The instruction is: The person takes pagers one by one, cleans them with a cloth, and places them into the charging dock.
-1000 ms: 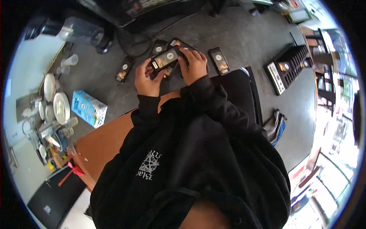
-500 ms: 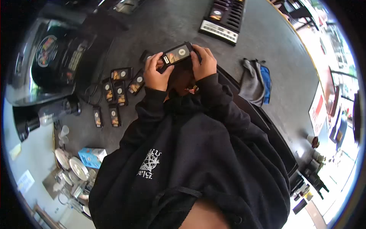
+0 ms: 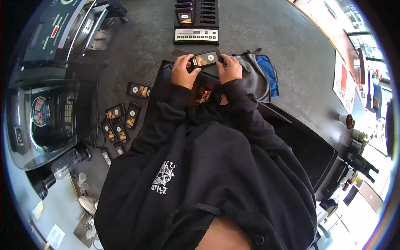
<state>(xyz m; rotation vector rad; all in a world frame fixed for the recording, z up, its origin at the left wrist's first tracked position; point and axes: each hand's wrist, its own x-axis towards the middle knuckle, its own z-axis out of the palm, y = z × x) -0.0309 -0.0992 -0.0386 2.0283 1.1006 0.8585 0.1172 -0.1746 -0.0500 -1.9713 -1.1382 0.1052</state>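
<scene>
Both my hands hold one black pager with a picture label (image 3: 206, 59) level above the counter's near edge. My left hand (image 3: 183, 71) grips its left end, and my right hand (image 3: 229, 69) its right end. Just beyond stands a charging dock (image 3: 196, 36) with a row of buttons and a small display on its front. Several pagers (image 3: 184, 16) stand in the dock's left column; slots in the right column show bare. More pagers (image 3: 132, 115) lie loosely on the counter at the left, some touching.
A grey and blue cloth (image 3: 255, 77) lies right of my right hand. At the left are a blender-like machine (image 3: 46, 121) with a clear cover and a coffee machine (image 3: 62, 31). A sign (image 3: 344, 81) hangs along the counter's right edge.
My body and view have turned rightward, so the dock now lies straight ahead and the loose pagers at the left. Both hands still hold the pager, now close to the dock.
</scene>
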